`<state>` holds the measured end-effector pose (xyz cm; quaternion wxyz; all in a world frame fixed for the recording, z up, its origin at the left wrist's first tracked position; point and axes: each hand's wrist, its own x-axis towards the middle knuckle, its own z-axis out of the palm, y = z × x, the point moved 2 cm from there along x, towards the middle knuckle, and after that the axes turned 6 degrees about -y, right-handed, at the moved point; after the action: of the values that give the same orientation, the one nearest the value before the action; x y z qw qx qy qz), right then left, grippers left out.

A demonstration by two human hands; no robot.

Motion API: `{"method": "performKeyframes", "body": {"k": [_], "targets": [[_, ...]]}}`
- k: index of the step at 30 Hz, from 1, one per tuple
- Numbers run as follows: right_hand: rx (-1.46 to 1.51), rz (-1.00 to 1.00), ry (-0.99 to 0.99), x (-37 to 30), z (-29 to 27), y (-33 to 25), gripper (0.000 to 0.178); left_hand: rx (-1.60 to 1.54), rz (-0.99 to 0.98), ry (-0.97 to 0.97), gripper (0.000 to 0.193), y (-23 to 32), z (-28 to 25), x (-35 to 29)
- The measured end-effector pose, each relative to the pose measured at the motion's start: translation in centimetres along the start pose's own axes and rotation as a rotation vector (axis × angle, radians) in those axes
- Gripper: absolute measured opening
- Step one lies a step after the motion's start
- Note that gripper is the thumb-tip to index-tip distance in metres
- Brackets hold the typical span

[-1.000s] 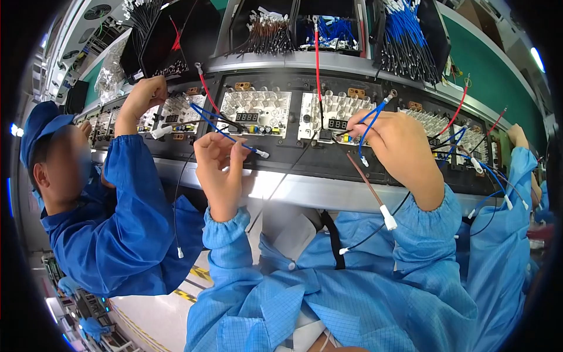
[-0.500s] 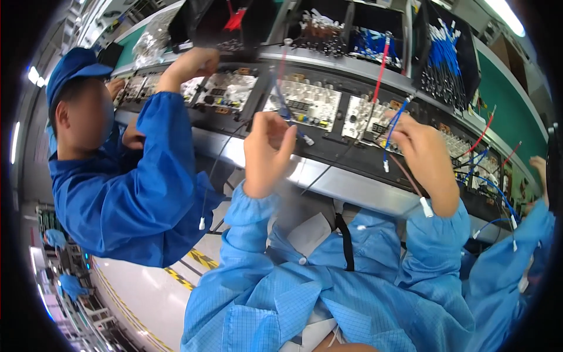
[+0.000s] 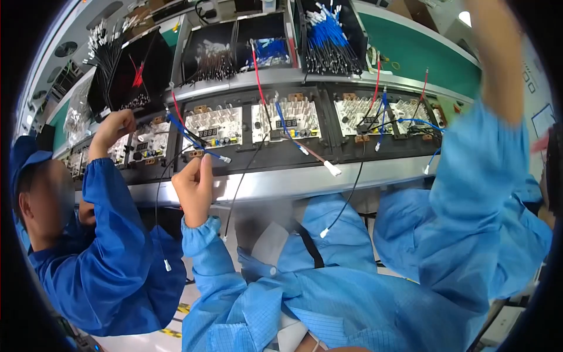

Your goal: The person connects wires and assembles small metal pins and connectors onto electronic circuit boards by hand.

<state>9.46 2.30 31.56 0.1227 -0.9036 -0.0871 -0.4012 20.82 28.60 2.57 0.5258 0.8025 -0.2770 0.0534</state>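
L hand [image 3: 195, 186] over bench's front edge, L of ctr: fingers curled in, thumb up. Can't tell if anything is pinched. Thumb tip near blue lead [image 3: 185, 134] w/ white connector [image 3: 226, 159]; contact unclear. That lead runs from PCB [image 3: 226, 130] just beyond the hand, which also carries a red lead [image 3: 176, 105].

R forearm [image 3: 498, 61] raised at bench's R end, blurred, cut off by top of view. R hand itself out of view; can't tell if spread, closed or holding.

Ctr PCB [image 3: 308, 124] in black fixture along the bench: red lead upright, its tip toward back edge; blue lead across the board; brown lead [image 3: 314, 154] slants fwd, its white plug over silver rail [image 3: 275, 182] of front edge. R of it, another PCB [image 3: 352, 120]; black lead hangs past front edge there, white tip [image 3: 324, 233] in front of wearer's coat.

Behind back edge: bins of brown leads [image 3: 214, 61], blue leads [image 3: 264, 53], blue/black leads [image 3: 331, 41]. Co-worker's hand [image 3: 114, 126] over boards at bench's L part, dk blue sleeve [image 3: 114, 193].
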Motion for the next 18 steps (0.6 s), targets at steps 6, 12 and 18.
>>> {"method": "performKeyframes", "body": {"k": [6, 12, 18], "targets": [[-0.251, 0.005, -1.081, 2.7, 11.2, 20.1, 0.027, 0.024, -0.057, -0.043, 0.032, -0.3, -1.0, -0.6], [-0.104, 0.983, -1.311, -2.8, 15.2, 24.2, 0.032, 0.070, 0.014, -0.055, 0.030, 0.8, -3.1, -0.7], [-0.104, 0.981, -1.361, -4.3, 17.2, 25.1, 0.034, 0.018, 0.059, 0.014, 0.032, 1.1, -3.6, -1.0]]}}
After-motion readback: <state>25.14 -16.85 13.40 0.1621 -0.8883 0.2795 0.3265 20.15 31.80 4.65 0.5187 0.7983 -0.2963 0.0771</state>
